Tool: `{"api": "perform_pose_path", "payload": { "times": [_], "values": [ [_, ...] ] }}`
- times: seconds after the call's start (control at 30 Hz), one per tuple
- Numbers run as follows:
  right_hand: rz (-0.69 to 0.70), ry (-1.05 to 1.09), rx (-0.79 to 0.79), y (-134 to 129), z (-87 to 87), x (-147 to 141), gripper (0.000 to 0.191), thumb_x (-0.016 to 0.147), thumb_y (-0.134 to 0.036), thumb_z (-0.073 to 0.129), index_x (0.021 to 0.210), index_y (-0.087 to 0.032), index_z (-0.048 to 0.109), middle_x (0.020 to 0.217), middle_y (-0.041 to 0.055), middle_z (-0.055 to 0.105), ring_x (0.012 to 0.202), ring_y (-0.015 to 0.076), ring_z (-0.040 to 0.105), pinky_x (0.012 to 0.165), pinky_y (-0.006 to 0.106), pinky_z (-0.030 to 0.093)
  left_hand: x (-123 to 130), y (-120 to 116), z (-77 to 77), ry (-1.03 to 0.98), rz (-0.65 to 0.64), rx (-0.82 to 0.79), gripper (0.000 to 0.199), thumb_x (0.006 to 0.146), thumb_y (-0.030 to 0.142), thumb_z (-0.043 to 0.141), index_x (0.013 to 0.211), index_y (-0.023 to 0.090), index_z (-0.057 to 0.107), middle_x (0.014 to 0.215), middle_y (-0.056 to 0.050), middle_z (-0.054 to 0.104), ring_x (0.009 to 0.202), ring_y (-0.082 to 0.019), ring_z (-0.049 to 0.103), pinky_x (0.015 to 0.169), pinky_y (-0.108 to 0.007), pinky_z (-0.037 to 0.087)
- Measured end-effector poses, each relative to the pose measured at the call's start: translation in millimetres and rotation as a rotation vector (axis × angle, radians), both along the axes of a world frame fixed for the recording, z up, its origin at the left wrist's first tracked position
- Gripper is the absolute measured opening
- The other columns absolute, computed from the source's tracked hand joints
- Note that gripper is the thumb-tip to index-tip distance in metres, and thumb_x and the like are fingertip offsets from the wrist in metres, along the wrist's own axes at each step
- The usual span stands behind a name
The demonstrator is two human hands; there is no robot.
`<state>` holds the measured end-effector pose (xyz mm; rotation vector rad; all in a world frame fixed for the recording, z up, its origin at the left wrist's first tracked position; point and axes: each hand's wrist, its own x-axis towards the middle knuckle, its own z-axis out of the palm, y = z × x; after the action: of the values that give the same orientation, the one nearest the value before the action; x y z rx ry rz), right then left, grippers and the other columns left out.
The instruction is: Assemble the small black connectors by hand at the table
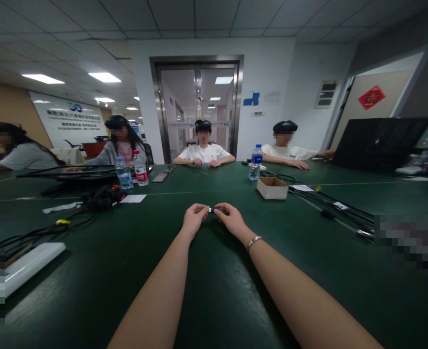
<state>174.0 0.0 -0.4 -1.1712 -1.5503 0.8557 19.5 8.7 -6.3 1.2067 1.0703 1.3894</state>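
Both my hands are out ahead of me, just above the green table point(214, 291). Between their fingertips is a small object with a shiny silver part and a black part point(210, 210); it is too small to name its kind. My left hand point(194, 220) pinches it at the silver side. On the black side, the thumb and fingers of my right hand point(231, 219) are closed. A silver bracelet point(253, 243) circles my right wrist.
An open cardboard box point(272, 190) and a water bottle point(256, 162) stand beyond my right hand. Cables point(330, 213) run along the right; more cables and a white bar point(36, 264) lie left. Two bottles point(140, 168) stand far left. Several people point(204, 152) sit across.
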Motion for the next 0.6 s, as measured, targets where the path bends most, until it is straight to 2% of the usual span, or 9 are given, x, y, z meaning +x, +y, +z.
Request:
{"api": "perform_pose_path", "payload": {
  "times": [0.33,0.5,0.6],
  "values": [
    [0.001,0.009,0.011,3.2,-2.5,1.3,0.026,0.078,-0.033,0.061,0.097,-0.015,0.063,0.077,0.0020,0.064,0.057,0.0095,0.055,0.055,0.023,0.047,-1.8,6.1,-8.0,-0.082,-0.040,0.033,0.031,0.061,0.026,0.078,0.089,0.016,0.069,0.094,-0.009,0.067,0.087,-0.017,0.062,0.081,-0.032,0.048],
    [0.005,-0.005,0.028,5.5,-4.5,1.7,0.027,0.078,-0.035,0.061,0.095,-0.016,0.064,0.079,0.0036,0.066,0.058,0.0107,0.056,0.055,0.025,0.047,-0.8,3.4,-4.6,-0.111,-0.051,0.034,0.029,0.059,0.022,0.078,0.086,0.016,0.069,0.096,-0.009,0.067,0.087,-0.016,0.062,0.082,-0.031,0.047],
    [-0.001,0.000,0.023,5.9,-5.3,1.0,0.026,0.078,-0.035,0.060,0.095,-0.016,0.064,0.080,0.0037,0.066,0.059,0.0107,0.056,0.056,0.025,0.047,0.0,1.5,-2.5,-0.122,-0.040,0.022,0.033,0.061,0.023,0.078,0.091,0.017,0.068,0.100,-0.009,0.066,0.089,-0.016,0.061,0.081,-0.030,0.047]
  ]
}}
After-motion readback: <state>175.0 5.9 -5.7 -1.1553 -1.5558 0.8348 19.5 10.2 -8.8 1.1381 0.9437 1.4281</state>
